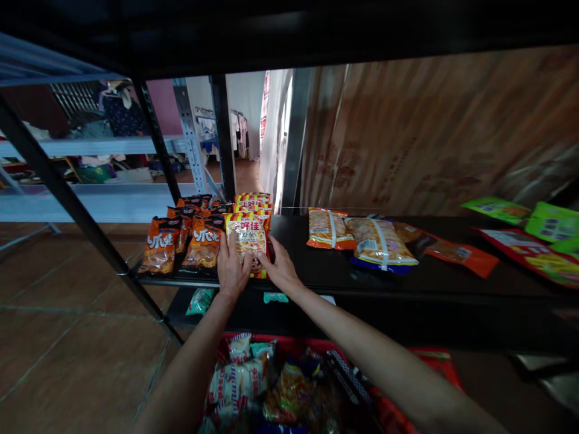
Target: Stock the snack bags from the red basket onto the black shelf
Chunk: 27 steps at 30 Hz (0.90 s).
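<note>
Two hands point(232, 269) point(283, 269) grasping yellow-red snack bag point(248, 233), long axis roughly upright, printed front facing camera

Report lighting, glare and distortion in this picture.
Head view: bright glare by the pale curtain, upper shelf almost black, red basket dim; head view: large print on the front yellow bag readable, green packets at the right edge stretched and soft.

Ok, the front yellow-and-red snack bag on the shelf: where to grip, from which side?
Probably both side edges, from the front, near the left hand and right hand: the front yellow-and-red bag stands with its printed face toward the front of the black shelf, and similar bags behind block the back.
</note>
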{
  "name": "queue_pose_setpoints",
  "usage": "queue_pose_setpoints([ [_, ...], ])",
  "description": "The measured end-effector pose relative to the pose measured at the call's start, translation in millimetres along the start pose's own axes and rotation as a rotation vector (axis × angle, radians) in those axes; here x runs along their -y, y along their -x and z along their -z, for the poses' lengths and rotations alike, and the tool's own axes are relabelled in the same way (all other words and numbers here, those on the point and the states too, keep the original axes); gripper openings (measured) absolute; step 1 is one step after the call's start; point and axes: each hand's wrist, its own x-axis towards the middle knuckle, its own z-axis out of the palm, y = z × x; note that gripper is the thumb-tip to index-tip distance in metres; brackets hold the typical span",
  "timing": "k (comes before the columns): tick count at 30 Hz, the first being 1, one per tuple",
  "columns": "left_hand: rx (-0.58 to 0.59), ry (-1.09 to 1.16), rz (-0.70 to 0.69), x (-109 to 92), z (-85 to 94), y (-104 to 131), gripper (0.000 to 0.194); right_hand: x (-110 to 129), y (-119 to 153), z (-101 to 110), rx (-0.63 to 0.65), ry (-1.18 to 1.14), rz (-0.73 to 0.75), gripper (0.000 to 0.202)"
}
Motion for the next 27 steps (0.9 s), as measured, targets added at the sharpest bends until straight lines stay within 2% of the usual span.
queue_pose_setpoints([
  [4,-0.054,-0.052,-0.049,0.4,-0.2,5.0,0.062,2.0,0.8,2.6,0.071,0.063,0.083,0.048],
  [9,0.020,-0.064,-0.078,-1.3,0.5,6.7,0.062,1.8,0.1,3.3,0.137,0.116,0.081,0.035],
  [13,0.041,-0.057,-0.090,1.1,6.0,7.8,0.065,0.4,3.4,7.0,0.129,0.100,0.056,0.037],
  [18,0.083,-0.062,-0.092,4.2,11.2,16.7,0.068,1.8,28.4,21.6,0.082,0.102,0.058,0.038],
  [23,0.059,-0.084,-0.080,3.1,11.1,24.3,0.069,9.3,60.0,34.4,0.070,0.119,0.095,0.036],
  [27,0.064,-0.112,-0.046,-0.1,10.6,23.8,0.067,12.6,71.1,40.6,0.044,0.144,0.119,0.036],
])
